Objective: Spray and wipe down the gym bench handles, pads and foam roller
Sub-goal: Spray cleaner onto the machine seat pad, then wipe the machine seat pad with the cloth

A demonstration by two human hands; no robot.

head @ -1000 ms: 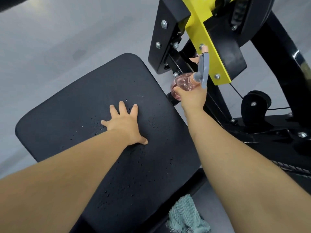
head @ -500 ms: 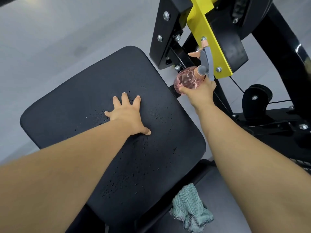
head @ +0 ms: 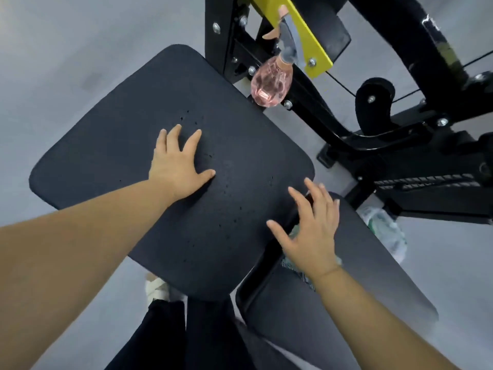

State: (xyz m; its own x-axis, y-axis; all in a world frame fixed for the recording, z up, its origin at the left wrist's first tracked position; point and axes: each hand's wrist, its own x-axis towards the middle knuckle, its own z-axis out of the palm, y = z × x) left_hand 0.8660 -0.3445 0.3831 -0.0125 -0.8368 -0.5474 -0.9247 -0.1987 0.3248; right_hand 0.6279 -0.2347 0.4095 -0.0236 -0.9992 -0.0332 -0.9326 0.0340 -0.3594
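Upper pad: broad, black, with rounded corners, tilted across the middle of the view; small droplets dot its surface, most of them around and below its centre.
Left hand: lies palm-down on the upper pad near its centre, fingers straight and spread, thumb splayed out to the side; it grips nothing.
Right hand: over the upper pad's lower right edge, palm down, fingers spread and relaxed; whether it touches anything cannot be told.
Cloth: teal, just off the upper pad's lower right edge, mostly hidden beneath the right hand.
Lower pad: black, next to the upper pad's lower right edge, with the cloth at its near end.
Spray bottle: clear pink body with a grey trigger head, hanging neck-up just past the upper pad's far right corner, apart from both hands.
Yellow bracket: directly behind the spray bottle's head, bolted to the black frame.
Floor: grey, around the upper pad.
Shoe: white, on the floor under the upper pad's near edge, above black trousers.
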